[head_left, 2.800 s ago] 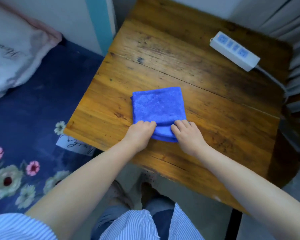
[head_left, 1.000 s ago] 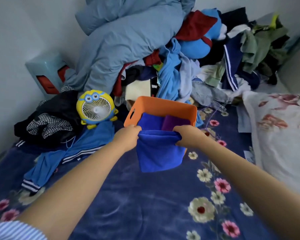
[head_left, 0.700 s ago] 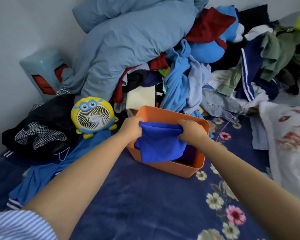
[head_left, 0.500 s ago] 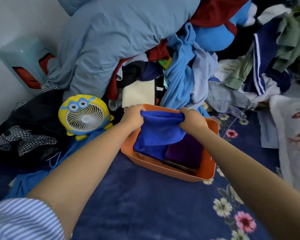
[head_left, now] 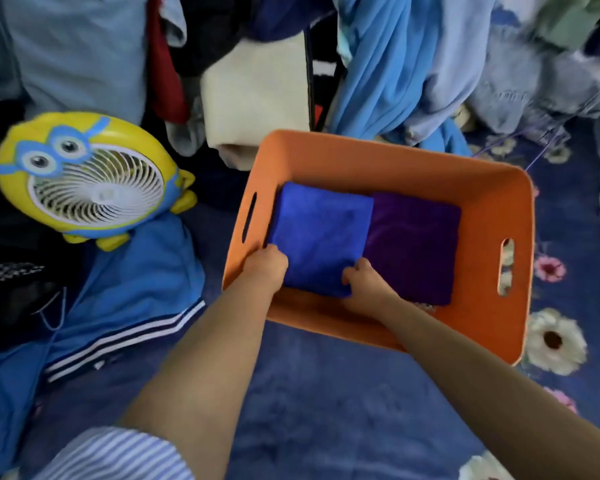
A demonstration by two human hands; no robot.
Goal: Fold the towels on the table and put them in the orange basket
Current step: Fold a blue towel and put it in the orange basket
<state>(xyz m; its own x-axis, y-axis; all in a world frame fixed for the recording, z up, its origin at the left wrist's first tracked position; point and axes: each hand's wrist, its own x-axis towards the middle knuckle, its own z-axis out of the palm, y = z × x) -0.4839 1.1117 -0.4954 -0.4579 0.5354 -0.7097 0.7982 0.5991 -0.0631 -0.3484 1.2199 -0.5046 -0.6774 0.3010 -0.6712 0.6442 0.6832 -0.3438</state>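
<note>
Now both hands, left (head_left: 265,268) and right (head_left: 362,284), pinch the blue towel (head_left: 321,237) down inside the basket (head_left: 388,157); next, let go.

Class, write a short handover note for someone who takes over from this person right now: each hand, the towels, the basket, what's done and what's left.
Left hand and right hand each grip a near corner of the folded blue towel.
It lies flat inside the orange basket, beside the folded purple towel.
Done: both towels folded and in the basket.
Left: let go and withdraw. The table is out of view.
</note>
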